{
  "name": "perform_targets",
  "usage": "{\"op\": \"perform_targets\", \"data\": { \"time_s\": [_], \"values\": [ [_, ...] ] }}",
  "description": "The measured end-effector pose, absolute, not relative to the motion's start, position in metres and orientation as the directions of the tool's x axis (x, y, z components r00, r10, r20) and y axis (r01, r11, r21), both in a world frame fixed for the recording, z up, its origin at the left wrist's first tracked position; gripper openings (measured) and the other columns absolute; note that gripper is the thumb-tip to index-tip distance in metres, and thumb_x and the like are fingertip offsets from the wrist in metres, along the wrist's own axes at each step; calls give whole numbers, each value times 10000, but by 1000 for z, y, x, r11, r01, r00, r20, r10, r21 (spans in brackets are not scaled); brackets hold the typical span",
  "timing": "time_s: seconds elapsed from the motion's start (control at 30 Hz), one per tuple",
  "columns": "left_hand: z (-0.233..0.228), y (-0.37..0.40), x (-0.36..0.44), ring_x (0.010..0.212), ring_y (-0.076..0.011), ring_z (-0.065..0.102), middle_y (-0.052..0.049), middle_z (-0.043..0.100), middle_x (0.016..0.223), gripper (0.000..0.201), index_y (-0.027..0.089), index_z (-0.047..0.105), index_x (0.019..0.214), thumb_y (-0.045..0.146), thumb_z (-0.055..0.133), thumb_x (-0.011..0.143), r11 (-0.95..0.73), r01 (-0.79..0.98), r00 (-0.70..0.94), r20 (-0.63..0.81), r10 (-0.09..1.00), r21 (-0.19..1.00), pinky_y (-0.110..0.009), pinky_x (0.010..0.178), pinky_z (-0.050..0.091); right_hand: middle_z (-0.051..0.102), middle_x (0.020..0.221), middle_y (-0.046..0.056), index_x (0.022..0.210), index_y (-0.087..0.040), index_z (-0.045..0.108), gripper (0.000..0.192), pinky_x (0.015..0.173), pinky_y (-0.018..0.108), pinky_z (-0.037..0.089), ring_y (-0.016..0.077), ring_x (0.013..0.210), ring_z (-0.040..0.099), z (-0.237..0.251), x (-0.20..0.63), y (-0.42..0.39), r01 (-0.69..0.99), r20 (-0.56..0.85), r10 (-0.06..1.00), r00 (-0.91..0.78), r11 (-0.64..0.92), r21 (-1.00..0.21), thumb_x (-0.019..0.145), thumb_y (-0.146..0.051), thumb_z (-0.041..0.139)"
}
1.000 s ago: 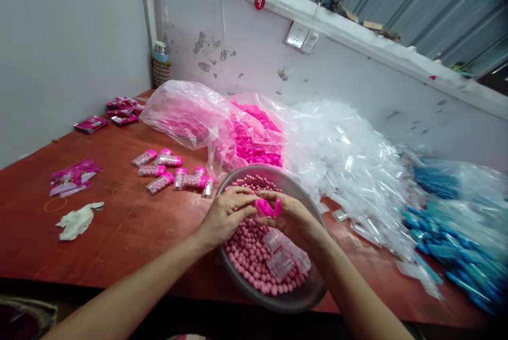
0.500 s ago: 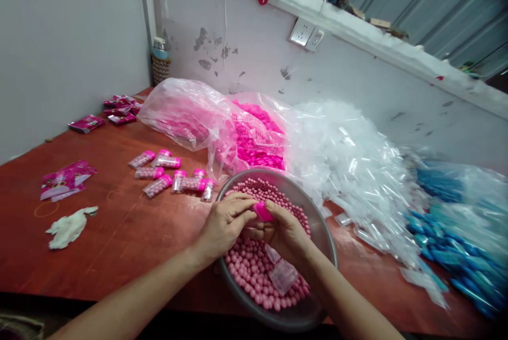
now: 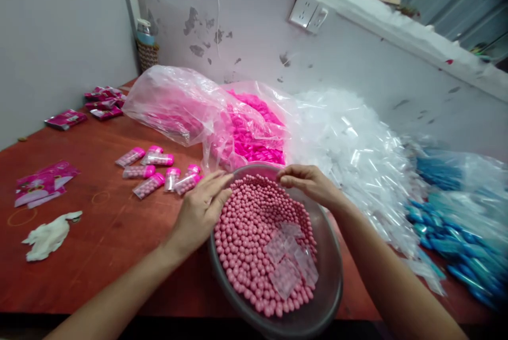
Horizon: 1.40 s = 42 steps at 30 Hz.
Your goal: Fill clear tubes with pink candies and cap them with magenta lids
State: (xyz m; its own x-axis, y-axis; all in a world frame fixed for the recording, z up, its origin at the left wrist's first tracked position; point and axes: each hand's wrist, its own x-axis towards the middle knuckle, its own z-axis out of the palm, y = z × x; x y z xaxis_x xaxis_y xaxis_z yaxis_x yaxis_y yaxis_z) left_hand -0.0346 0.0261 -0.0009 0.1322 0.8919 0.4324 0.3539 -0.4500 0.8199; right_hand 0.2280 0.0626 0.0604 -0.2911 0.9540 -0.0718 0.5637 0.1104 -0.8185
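A grey bowl [image 3: 331,282] full of pink beads [image 3: 246,229] sits at the table's front edge. Several clear plastic pieces [image 3: 286,276] lie on the beads. My left hand [image 3: 200,207] is over the bowl's left rim, fingers stretched and thumb apart, with nothing visible in it. It partly covers the nearest of several small clear bottles [image 3: 148,186] with pink caps and beads inside. At the far right rim, my right hand [image 3: 311,184] has loosely bent fingers, and I see nothing between them. Behind the bowl lies a heap of bright pink caps [image 3: 257,128] in a clear bag.
A large pile of clear plastic containers [image 3: 349,144] fills the back right. Blue pieces [image 3: 456,244] lie at the far right. On the left are pink packets [image 3: 65,119], printed pink sheets [image 3: 45,184] and a white crumpled cloth [image 3: 51,236]. A basket-covered flask [image 3: 146,46] stands at the wall.
My hands were together over the bowl on a pink cap; now they are apart, left at the left rim, right at the far rim. The pink cap is out of sight. The view has shifted.
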Motion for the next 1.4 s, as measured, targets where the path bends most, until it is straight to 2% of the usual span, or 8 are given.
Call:
{"op": "perform_targets", "data": {
  "time_s": [0.13, 0.33, 0.53, 0.7, 0.93, 1.13, 1.23, 1.4],
  "values": [
    [-6, 10, -15, 1080, -196, 560, -50, 671, 1078, 267, 191, 622, 1094, 215, 481, 869, -597, 364, 326, 503, 800, 715, -464, 1071, 271, 680, 828, 14, 899, -196, 678, 179, 668, 265, 455, 163, 737, 607, 63, 232, 32, 729, -322, 785, -529, 225, -647, 776, -288, 588],
    [-10, 10, -12, 1032, -209, 582, -36, 694, 1016, 242, 218, 644, 1049, 203, 498, 856, -637, 449, 373, 516, 771, 627, -526, 1057, 260, 666, 840, 35, 869, -229, 653, 192, 693, 250, 432, 181, 806, 602, 38, 236, -2, 859, -235, 843, -483, 405, -313, 736, -120, 567],
    [-9, 8, -11, 1035, -212, 577, -52, 690, 1027, 242, 190, 642, 1053, 213, 520, 845, -626, 483, 355, 517, 779, 612, -486, 1021, 335, 616, 793, 30, 761, -179, 585, 77, 623, 226, 396, 151, 719, 568, 39, 244, -3, 892, -268, 855, -445, 396, -218, 743, -115, 544],
    [-10, 7, -8, 1029, -199, 587, -72, 680, 1050, 241, 168, 650, 1040, 224, 520, 845, -572, 460, 277, 503, 819, 679, -437, 1006, 371, 607, 830, 82, 848, -145, 563, 130, 676, 274, 393, 172, 751, 559, 32, 231, 21, 882, -76, 882, -464, 454, -125, 812, -81, 456],
    [-11, 7, -9, 1032, -186, 584, -51, 677, 1057, 266, 201, 635, 1066, 150, 474, 860, -562, 427, 234, 514, 825, 709, -434, 1004, 377, 627, 850, 23, 865, -161, 589, 157, 765, 263, 422, 144, 801, 561, -10, 173, 45, 686, -106, 699, -707, 640, -346, 777, -73, 493],
    [-12, 5, -10, 1135, -192, 506, -80, 628, 1143, 305, 146, 559, 1160, 167, 458, 873, -583, 456, 205, 559, 804, 672, -399, 1012, 375, 569, 806, -9, 894, -173, 549, 145, 684, 276, 449, 132, 725, 536, -2, 179, 34, 339, -130, 848, -514, 61, -939, 770, -231, 598],
    [-8, 3, -9, 1163, -226, 477, -98, 604, 1175, 355, 139, 538, 1178, 242, 537, 838, -590, 477, 224, 559, 798, 651, -421, 1020, 352, 545, 781, -19, 870, -183, 547, 181, 650, 249, 437, 107, 680, 517, 9, 188, 24, 106, -159, 893, -422, -126, -986, 733, -227, 658],
    [13, 2, -1, 963, -194, 595, -50, 666, 1029, 245, 185, 607, 1063, 241, 538, 835, -498, 280, 372, 385, 845, 821, -325, 892, 440, 575, 777, -18, 854, -200, 564, 187, 649, 234, 427, 103, 687, 525, 22, 190, 5, -32, -81, 939, -335, -98, -995, 718, -219, 690]
  ]
}}
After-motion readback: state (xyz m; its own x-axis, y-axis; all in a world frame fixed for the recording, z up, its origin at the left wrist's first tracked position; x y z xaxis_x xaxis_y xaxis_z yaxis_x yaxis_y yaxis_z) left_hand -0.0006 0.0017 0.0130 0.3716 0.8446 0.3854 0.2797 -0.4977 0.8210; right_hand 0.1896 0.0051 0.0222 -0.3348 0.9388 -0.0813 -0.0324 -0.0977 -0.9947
